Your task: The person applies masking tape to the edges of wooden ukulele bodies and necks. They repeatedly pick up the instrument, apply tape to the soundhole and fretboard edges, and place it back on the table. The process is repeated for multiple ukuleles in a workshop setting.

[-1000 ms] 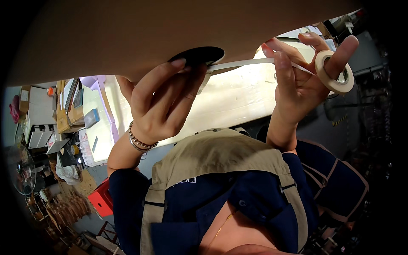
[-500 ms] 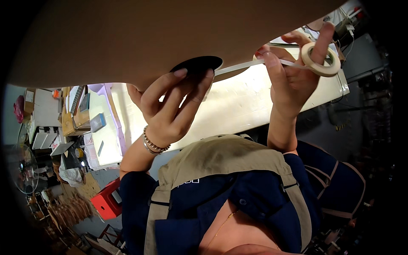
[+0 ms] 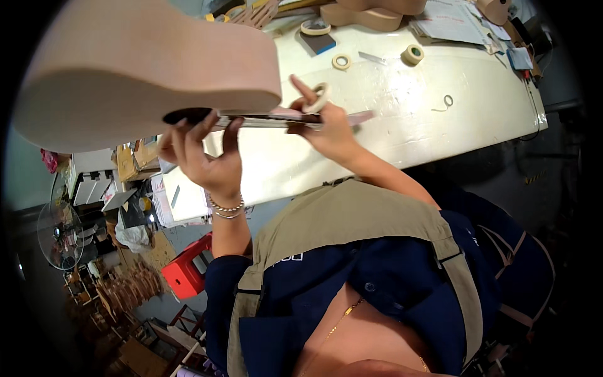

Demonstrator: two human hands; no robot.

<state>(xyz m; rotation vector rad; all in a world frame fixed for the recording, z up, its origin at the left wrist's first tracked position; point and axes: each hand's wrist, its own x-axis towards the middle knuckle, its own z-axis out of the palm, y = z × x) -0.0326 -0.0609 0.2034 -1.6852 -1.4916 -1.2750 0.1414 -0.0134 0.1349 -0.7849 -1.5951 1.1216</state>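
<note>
An unfinished pale wooden ukulele point(image 3: 157, 60) is held up over the table on the left, its round sound hole point(image 3: 182, 115) facing me at a steep slant. The neck point(image 3: 267, 120) points right. At the sound hole's edge, the fingertips of my left hand point(image 3: 207, 160) press on the end of the fingerboard, fingers bent. My right hand point(image 3: 333, 132) is wrapped round the neck near the head point(image 3: 362, 117), which is blurred. A roll of cream masking tape point(image 3: 318, 98) hangs on that hand's raised index finger.
On the white table point(image 3: 402, 119) lie more tape rolls point(image 3: 412, 54), a small blade-like tool point(image 3: 372, 58), a dark blue-edged block point(image 3: 318, 43) and a curled tape strip point(image 3: 448, 100). Wooden instrument bodies point(image 3: 364, 17) and papers point(image 3: 449, 26) sit at the back. A fan point(image 3: 59, 231) stands left.
The ukulele has moved left and tilted, bringing its neck and the tabletop into view. My right hand has gone from holding a stretched tape strip to gripping the neck.
</note>
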